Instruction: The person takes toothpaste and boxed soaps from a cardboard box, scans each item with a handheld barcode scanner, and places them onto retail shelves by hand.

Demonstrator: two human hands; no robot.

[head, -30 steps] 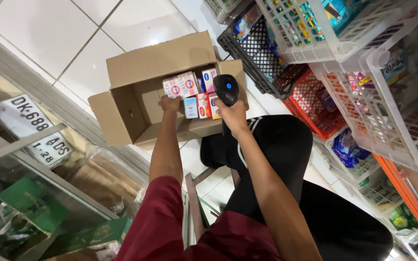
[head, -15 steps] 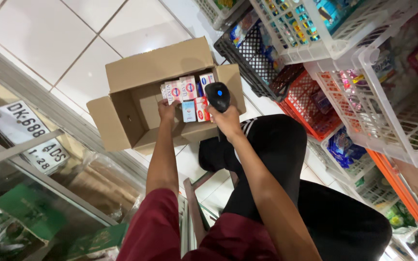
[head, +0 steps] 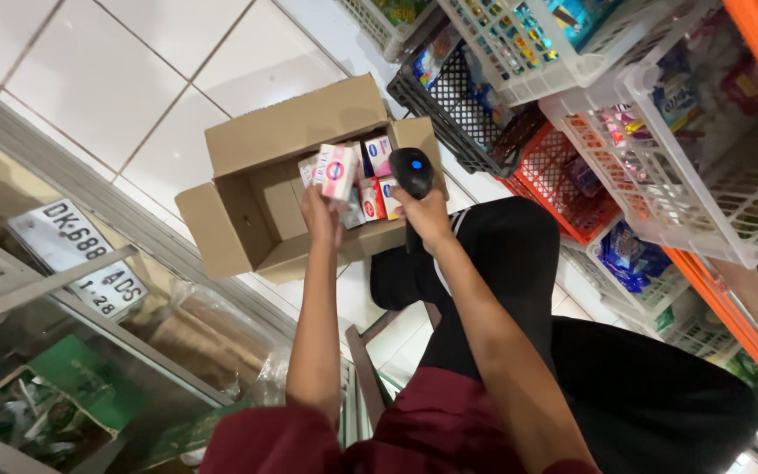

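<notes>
An open cardboard box sits on the white tiled floor with several small white, pink and red cartons inside. My left hand holds one white and pink carton lifted above the box. My right hand grips a black handheld scanner with a blue light, held just right of the lifted carton and over the box's right side.
Plastic baskets of packaged goods line the right: a black one, a red one, white ones. A glass pane with a plate lies at left. My dark-trousered legs are below the box.
My left hand has taken one carton out of the row and raised it above the box. The scanner hand stays beside it, and the view has shifted slightly.
</notes>
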